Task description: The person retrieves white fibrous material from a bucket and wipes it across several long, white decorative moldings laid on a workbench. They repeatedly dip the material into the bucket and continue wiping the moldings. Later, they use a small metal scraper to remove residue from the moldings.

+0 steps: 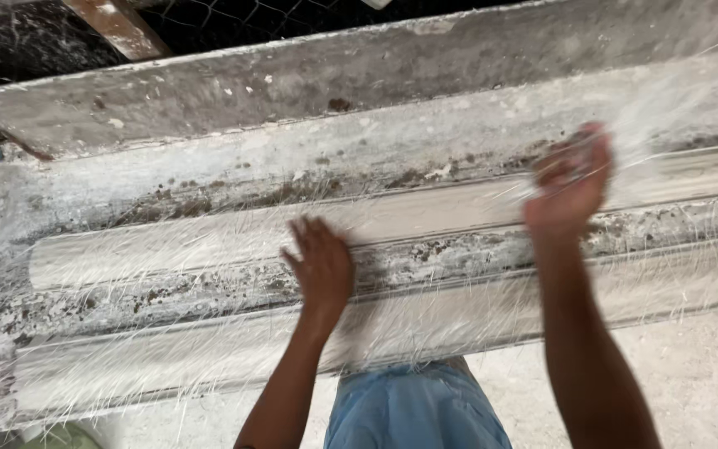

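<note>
A long, pale, ridged plaster mould (168,249) lies across the view, crusted with white plaster and brown patches. Thin white fibre strands (425,333) are spread over its ridges. My left hand (322,266) rests flat on the fibres near the middle of the mould, fingers apart. My right hand (571,179) is raised over the mould to the right, blurred, fingers loosely curled; fine white strands fan out from it toward the upper right. Whether it grips any strands I cannot tell.
A plaster-caked raised wall (309,83) runs behind the mould, with wire mesh (243,17) and a rusty bar (118,25) beyond it. Light blue cloth (413,411) on my lap shows at the bottom. A dusty surface (691,374) lies at lower right.
</note>
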